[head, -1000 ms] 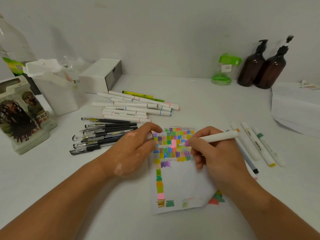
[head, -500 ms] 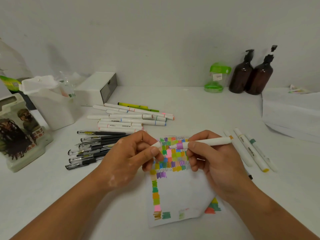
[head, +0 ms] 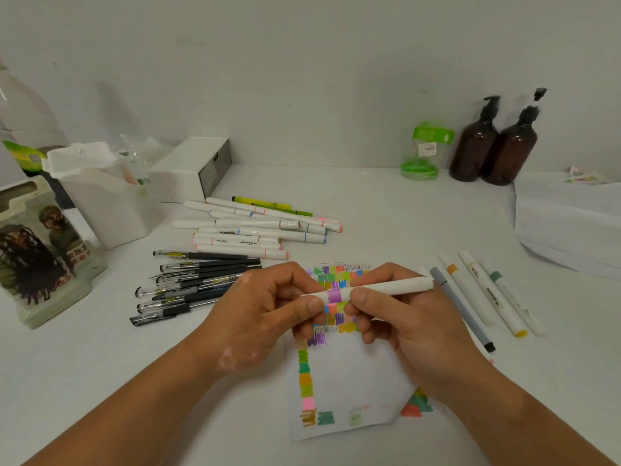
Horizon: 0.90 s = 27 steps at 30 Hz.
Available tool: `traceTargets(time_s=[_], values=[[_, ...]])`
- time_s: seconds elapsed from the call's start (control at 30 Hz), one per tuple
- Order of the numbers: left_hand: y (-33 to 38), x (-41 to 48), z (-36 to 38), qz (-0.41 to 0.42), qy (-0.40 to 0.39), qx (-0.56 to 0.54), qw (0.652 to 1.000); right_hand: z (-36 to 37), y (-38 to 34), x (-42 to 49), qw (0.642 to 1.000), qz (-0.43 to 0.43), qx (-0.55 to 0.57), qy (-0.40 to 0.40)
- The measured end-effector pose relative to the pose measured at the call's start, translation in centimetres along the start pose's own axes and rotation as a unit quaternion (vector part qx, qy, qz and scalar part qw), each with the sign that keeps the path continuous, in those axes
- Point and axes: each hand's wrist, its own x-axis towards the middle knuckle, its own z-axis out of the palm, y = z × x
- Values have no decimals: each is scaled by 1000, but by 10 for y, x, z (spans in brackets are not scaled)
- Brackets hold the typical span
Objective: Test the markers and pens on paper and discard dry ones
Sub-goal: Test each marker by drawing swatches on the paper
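Observation:
A white marker with a purple band point(head: 386, 286) lies level above the test paper point(head: 349, 371), held by both hands. My left hand point(head: 265, 317) pinches its white cap end, and my right hand point(head: 403, 317) grips the barrel just right of the band. The cap sits closed on the marker. The paper carries several coloured swatches along its top and left side. A pile of white markers point(head: 255, 230) lies behind my left hand. Black pens point(head: 195, 280) lie fanned out to the left. A few more markers point(head: 487, 294) rest to the right.
A white bin point(head: 100, 203) and a white box point(head: 191, 169) stand at the back left, with a printed container point(head: 37, 250) at the far left. A green jar point(head: 423, 153) and two brown pump bottles point(head: 497, 146) stand by the wall. Stacked white paper point(head: 568, 223) lies at right.
The right hand lifted the marker's tip off the paper and turned it level. The left hand left the paper, brought the cap to the tip and closed it on.

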Motion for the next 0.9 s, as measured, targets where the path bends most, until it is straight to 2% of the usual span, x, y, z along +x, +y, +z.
traceTargets(time_s=[0.17,0.33,0.4,0.47,0.53,0.6,0.7,0.8,0.9], values=[[3,1,1,-4,3,-31,1000,1,-4,-2,1000,4,-6,-5],[3,2,-2,-16,-4,-22,1000,-2,-4,-1,998,-27,-55,-23],[4,2,-6,-26,7,-15,1000,-8,-9,0,996,-27,-50,-71],[5,1,-12,-44,18,-8,999,-16,-16,-1,988,8,-49,-143],[7,0,-15,-59,11,8,998,-18,-18,-3,978,39,-96,-180],[7,-1,-11,-60,-13,42,997,-12,-12,-5,964,28,-220,-145],[4,-1,-2,-33,-19,152,988,3,-2,-9,917,8,-389,-89],[-3,-1,-6,-3,-25,336,942,-7,-2,-3,898,14,-440,8],[-8,-1,-5,-13,-71,394,916,-30,0,9,868,24,-479,125]])
